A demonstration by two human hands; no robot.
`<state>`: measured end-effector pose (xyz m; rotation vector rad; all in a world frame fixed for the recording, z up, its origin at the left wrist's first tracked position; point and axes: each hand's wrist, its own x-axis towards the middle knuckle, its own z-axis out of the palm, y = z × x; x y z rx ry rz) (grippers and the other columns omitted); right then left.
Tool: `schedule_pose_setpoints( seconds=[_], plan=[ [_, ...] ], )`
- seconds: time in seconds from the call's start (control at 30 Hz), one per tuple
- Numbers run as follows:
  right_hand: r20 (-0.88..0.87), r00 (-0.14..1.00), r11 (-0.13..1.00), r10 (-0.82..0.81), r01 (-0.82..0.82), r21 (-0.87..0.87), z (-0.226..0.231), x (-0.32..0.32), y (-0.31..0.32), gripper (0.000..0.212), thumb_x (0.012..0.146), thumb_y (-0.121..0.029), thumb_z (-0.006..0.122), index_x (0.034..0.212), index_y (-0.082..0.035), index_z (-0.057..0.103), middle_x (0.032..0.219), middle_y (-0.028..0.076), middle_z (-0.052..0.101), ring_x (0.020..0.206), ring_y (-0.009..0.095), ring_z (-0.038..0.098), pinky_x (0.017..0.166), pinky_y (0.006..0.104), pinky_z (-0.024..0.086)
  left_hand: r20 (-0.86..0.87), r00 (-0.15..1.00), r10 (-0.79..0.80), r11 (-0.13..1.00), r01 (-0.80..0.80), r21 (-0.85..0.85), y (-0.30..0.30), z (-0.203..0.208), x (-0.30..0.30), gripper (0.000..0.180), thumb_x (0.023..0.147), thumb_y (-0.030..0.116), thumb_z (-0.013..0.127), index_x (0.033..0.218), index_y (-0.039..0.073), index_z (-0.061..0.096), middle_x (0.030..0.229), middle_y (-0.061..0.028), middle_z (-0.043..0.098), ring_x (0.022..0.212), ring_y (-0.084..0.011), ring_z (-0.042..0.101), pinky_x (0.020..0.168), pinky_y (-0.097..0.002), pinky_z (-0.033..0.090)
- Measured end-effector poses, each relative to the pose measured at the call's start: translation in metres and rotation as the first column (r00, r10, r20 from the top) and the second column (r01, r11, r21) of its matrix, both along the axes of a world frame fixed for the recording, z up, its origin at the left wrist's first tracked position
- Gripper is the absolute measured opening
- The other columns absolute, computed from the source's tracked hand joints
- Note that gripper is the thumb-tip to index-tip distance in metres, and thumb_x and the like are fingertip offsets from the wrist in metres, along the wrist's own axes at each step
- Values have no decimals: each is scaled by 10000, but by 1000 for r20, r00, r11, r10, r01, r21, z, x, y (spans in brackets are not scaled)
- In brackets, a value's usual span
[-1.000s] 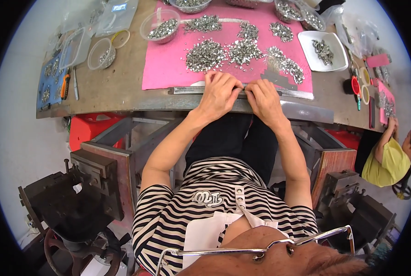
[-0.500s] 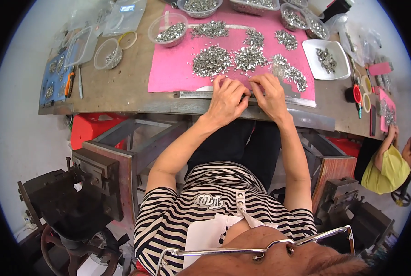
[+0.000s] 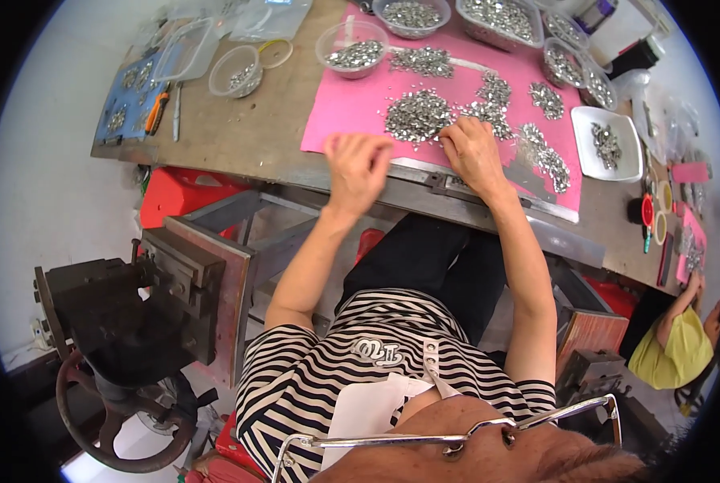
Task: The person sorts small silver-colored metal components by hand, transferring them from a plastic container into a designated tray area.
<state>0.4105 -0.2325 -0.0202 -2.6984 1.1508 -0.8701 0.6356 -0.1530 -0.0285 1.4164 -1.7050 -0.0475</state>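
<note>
While left hand (image 3: pixel 358 165) hovers, right hand (image 3: pixel 471 151) touches pink mat (image 3: pixel 352 105).

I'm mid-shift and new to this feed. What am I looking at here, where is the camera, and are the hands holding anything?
There is no machine: a person works with bare hands. The one picture comes from a fisheye camera on their head, looking down, so edges bend. On the workbench lies a pink mat with heaps of small metal pieces and bowls of more. The right hand rests fingertips-down at a heap. The left hand is lifted and loosely curled; whether it holds a piece cannot be seen.
</note>
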Motion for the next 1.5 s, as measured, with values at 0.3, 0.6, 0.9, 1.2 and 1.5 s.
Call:
schedule_pose_setpoints(
  seconds=[0.3,0.6,0.9,1.2,1.5],
  plan=[
    [17,1000,999,-16,17,-48,7,-4,6,88,852,-28,660,934,-47,635,869,104,586,868,281,585,798,407,424,205,978,-29,996,10,92,-23,4,36,92,830,178,768,921,165,770,867,-6,638,914,-215,593,1013,-456,334],
    [281,950,910,-135,7,414,21,-65,65,81,897,1,647,958,-24,601,936,92,622,853,289,598,803,383,438,218,975,-34,991,4,136,-21,5,45,87,848,179,762,919,130,748,884,-10,643,914,-225,595,1009,-450,333],
    [198,980,990,-22,-6,138,9,-66,75,168,816,45,684,943,-20,594,990,112,609,907,302,586,797,407,451,259,965,45,993,-71,92,-19,-4,48,96,874,194,753,942,130,728,876,1,627,873,-207,584,961,-425,353],
    [189,981,990,-33,6,141,18,-57,62,112,836,27,704,919,-11,639,939,107,649,896,310,615,779,404,481,259,965,43,993,-71,99,-19,-2,51,81,855,173,743,915,128,710,898,-19,638,909,-242,592,975,-456,354],
    [89,994,995,-69,62,76,0,7,15,121,866,-134,737,880,-39,663,865,103,619,843,308,600,775,435,451,245,969,-20,991,-13,131,-20,1,53,92,863,155,749,936,115,710,885,-7,627,873,-209,583,991,-442,347]
  ],
)
